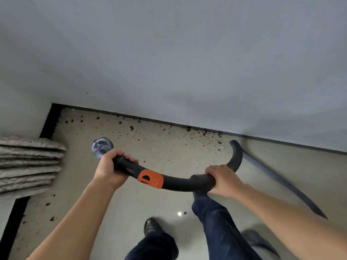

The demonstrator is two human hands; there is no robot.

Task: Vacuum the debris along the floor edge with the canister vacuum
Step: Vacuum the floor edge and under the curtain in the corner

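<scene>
Over at 9 o'clock: a stack of grey layered slabs point(28, 162), too blurry to name the material, parked in front of a black skirting strip point(48, 124) at the wall foot. Around 8 o'clock, gripping the curved black vacuum handle point(174, 182) with the left hand point(110, 166), fingers point(131, 158) wrapped right round the tube near its front end. Blurred round grey nozzle end point(102, 146) poking out just past that hand, over the pale floor point(169, 156). Orange slider point(150, 178) on the handle near 7 o'clock, between the two hands. Dark debris point(197, 131) sprinkled along the floor edge under the grey wall point(187, 62), from 9 o'clock across the middle toward 3, thickest right at the wall line, plus a few crumbs low at 8 beside the strip. Between 4 and 5 o'clock, holding the handle's rear cuff with the right hand point(223, 179), fingers curled over the top of it. Black hose point(237, 156) arcing up from that cuff at 4 o'clock, its top close to the debris line. Blurry grey streak point(281, 181) slanting down from there, can't tell if it's the same hose. Down at 6: a dark clog point(152, 227), and at 5 a blue jeans leg point(216, 222).
</scene>
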